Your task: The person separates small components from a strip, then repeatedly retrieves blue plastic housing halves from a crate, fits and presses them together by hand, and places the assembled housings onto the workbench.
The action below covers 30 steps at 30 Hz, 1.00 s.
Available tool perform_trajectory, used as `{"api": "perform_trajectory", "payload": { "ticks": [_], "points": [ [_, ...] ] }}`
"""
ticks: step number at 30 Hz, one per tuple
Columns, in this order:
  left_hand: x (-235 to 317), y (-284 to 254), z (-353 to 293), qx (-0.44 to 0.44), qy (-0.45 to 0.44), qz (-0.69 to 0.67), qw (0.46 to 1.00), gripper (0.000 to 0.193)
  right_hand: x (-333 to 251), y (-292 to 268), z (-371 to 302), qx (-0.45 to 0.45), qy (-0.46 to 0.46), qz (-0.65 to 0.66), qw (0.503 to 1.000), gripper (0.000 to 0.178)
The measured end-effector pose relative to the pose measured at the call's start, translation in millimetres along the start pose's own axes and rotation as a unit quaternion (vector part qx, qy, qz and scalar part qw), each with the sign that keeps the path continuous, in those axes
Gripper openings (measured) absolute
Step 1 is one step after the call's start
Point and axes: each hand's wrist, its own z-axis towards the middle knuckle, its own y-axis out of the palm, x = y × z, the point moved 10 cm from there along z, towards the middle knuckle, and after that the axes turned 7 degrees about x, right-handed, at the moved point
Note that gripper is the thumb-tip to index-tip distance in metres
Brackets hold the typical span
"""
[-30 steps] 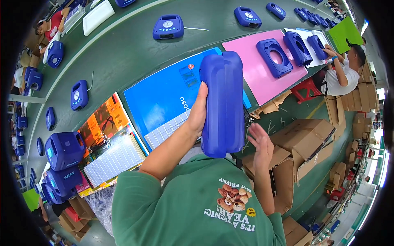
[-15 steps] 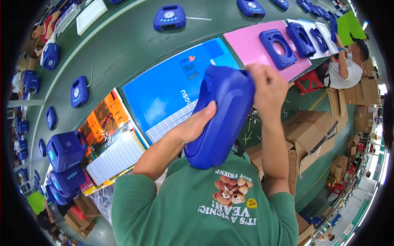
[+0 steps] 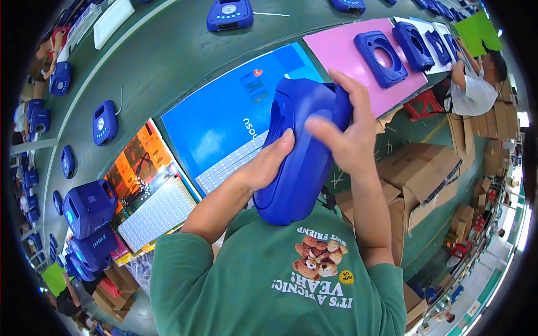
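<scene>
A deep blue plastic speaker housing (image 3: 305, 151) is held up in front of my chest, standing tilted, with its rounded side toward me. My left hand (image 3: 268, 163) grips its left side, the thumb lying on the near face and the other fingers hidden behind. Around the upper right corner of the housing, my right hand (image 3: 350, 126) is spread wide. Its forefinger stretches past the top edge and its thumb, smeared by motion, is over the near face; whether the thumb touches I cannot tell. Beneath lies a blue printed sheet (image 3: 210, 120) with white dotted strips (image 3: 232, 163) on it.
Blue ring-shaped front frames (image 3: 374, 75) lie on a pink board (image 3: 342, 53) at the right. Finished-looking blue speakers (image 3: 89, 206) stack at the left beside a dotted white sheet (image 3: 157, 215). Cardboard boxes (image 3: 420, 171) stand at my right. A co-worker in a white shirt (image 3: 473, 92) sits beyond.
My right hand has gone from a pinch at the housing's upper right edge to a wide spread, its thumb swinging left across the near face. The left hand keeps its hold.
</scene>
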Motion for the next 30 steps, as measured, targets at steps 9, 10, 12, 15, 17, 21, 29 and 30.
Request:
{"api": "perform_trajectory", "payload": {
  "ticks": [9,10,12,15,17,21,29,30],
  "points": [
    [0.8,-19.6,22.3,0.084,-0.052,-0.091,0.991,0.072,129.6,-14.3,-46.0,0.123,0.321,0.192,0.919,0.029],
    [4.8,-21.0,23.5,0.083,-0.036,-0.1,0.991,0.072,142.7,-8.2,-64.2,0.108,0.368,0.186,0.905,0.03],
    [5.1,-22.6,24.0,0.08,-0.034,-0.122,0.989,0.069,165.8,12.6,-97.9,0.041,0.421,0.195,0.885,0.032],
    [-1.1,-23.6,23.6,0.065,-0.036,-0.202,0.977,0.065,163.4,52.8,-138.3,-0.012,0.511,0.334,0.792,0.043],
    [-6.8,-14.8,21.7,0.003,-0.037,-0.323,0.946,0.064,159.8,71.5,-155.0,-0.038,0.54,0.437,0.718,0.048],
    [-15.2,-3.1,5.8,-0.112,-0.022,-0.282,0.953,0.068,155.8,68.1,-152.5,-0.056,0.518,0.462,0.718,0.052],
    [13.7,-20.7,18.7,0.013,0.027,-0.019,0.999,0.092,126.7,-6.1,-115.2,0.044,0.436,0.292,0.85,0.045],
    [18.9,-24.1,20.5,0.05,0.062,-0.003,0.997,0.092,126.3,-17.5,-113.5,0.054,0.428,0.272,0.86,0.044]
  ]
}}
